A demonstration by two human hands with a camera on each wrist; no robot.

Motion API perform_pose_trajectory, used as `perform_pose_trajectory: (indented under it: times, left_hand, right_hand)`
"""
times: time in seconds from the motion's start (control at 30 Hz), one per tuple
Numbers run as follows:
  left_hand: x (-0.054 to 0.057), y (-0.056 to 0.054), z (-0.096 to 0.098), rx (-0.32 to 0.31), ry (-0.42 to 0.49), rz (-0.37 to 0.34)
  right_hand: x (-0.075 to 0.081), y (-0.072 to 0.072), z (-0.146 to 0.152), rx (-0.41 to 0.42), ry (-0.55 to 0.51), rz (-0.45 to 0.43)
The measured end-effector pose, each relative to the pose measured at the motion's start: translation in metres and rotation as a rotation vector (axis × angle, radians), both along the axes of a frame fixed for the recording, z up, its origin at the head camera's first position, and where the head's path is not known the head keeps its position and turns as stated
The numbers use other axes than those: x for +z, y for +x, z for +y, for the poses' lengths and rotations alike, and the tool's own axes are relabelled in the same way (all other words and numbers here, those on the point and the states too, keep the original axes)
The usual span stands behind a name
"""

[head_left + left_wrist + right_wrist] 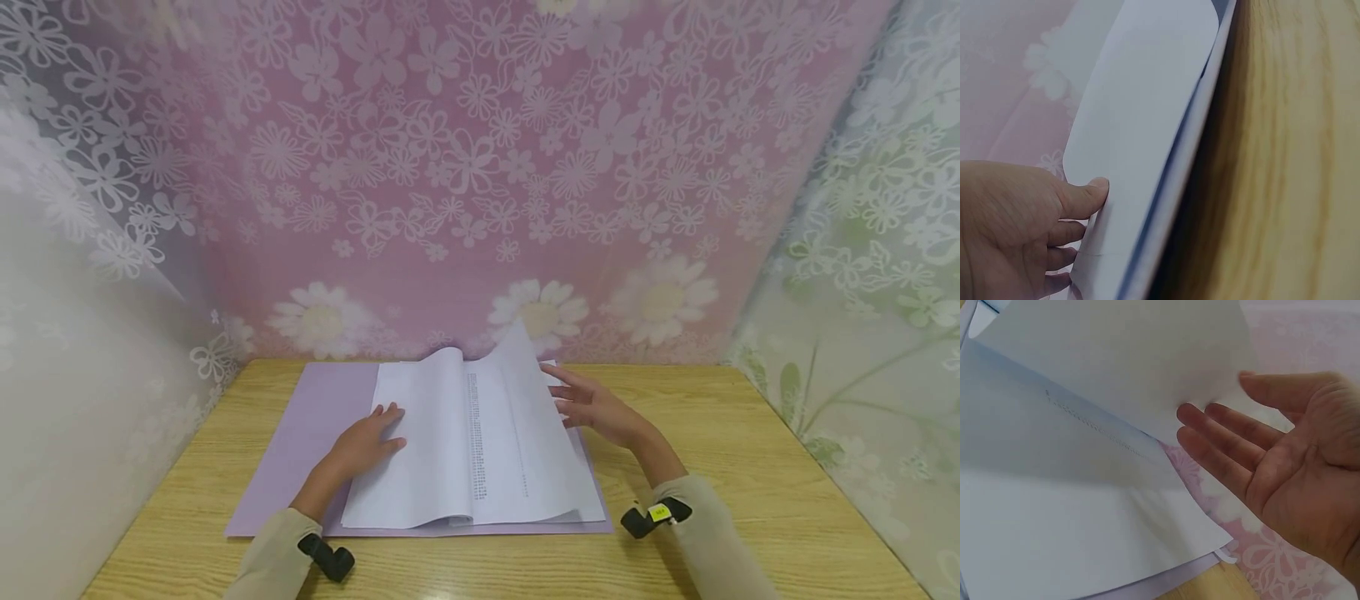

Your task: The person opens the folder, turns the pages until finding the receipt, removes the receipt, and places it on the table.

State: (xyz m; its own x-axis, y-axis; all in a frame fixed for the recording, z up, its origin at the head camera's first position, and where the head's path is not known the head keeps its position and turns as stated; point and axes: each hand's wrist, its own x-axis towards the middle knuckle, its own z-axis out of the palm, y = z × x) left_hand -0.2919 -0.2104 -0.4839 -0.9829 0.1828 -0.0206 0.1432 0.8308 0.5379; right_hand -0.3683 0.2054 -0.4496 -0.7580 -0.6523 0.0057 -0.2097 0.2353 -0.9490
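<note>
A stack of white printed sheets (pixel 491 450) lies opened in a purple folder (pixel 292 450). Columns of small text run down the right page close to the fold. On the turned-over left pages (pixel 1141 81) rests my left hand (pixel 367 443), its thumb and fingers extended over the paper. One right-hand page (pixel 1129 350) is lifted and bowed, its far corner standing up. At the outer edge of that page is my right hand (pixel 596 408), fingers loosely extended. Its fingertips (pixel 1190 414) meet the raised sheet, while the thumb stands apart from it.
The folder lies on a wood-grain table (pixel 720 467). Behind the table hangs a pink flowered cloth (pixel 480 183), with pale flowered cloths at both sides. Each sleeve carries a small black wrist camera (pixel 326 558).
</note>
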Motion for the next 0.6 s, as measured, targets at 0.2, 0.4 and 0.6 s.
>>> perform_pose_trajectory:
  times: [0.2,0.4,0.6]
  left_hand:
    - [0.001,0.000,0.000,0.000,0.002,-0.002]
    - [0.001,0.000,0.001,-0.001,-0.003,0.006]
    - [0.002,0.000,0.001,-0.001,0.013,0.007]
  right_hand:
    - [-0.004,0.003,-0.010,0.158,-0.029,0.082]
    - [-0.008,0.007,-0.026,0.229,0.028,0.155]
    - [-0.005,0.017,-0.041,0.173,0.135,0.231]
